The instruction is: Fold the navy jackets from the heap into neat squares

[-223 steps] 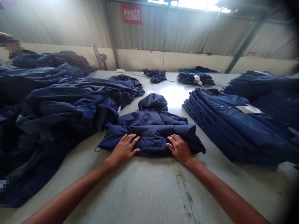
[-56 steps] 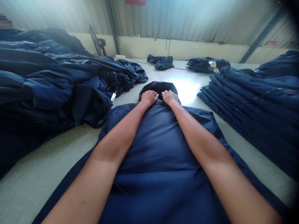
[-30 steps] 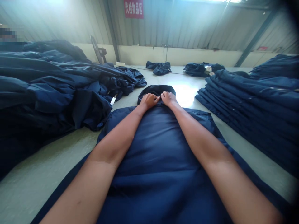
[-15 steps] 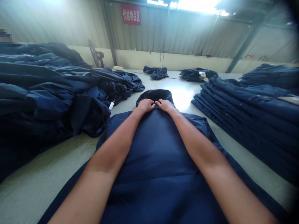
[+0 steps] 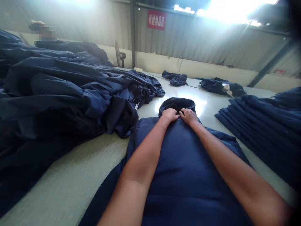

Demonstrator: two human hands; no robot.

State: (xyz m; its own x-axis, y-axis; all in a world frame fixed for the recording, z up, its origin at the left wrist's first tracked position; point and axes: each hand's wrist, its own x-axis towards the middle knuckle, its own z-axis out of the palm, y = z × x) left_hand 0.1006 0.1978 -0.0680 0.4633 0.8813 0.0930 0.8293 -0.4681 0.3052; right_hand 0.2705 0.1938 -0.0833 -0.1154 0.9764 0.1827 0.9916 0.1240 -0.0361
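Note:
A navy hooded jacket (image 5: 185,163) lies spread on the table below my arms, its hood (image 5: 177,103) pointing away from me. At the base of the hood, my left hand (image 5: 171,115) is closed with its fingertips gripping the fabric. Just to its right, my right hand (image 5: 189,116) also grips the jacket's neck edge, fingers bent and closed. A small gap separates the two hands. The sleeves reach out to both sides, partly hidden under my forearms.
A large loose heap of navy garments (image 5: 70,94) covers the left of the table (image 5: 94,169). Neatly layered navy garments (image 5: 265,125) are stacked at the right. Two small bundles, one dark (image 5: 175,78) and one with white tags (image 5: 221,86), lie at the back. A person is behind the heap.
My view has turned left, so everything sits further right in the picture. Both hands keep their hold at the jacket's neck, and the gap between them looks slightly wider.

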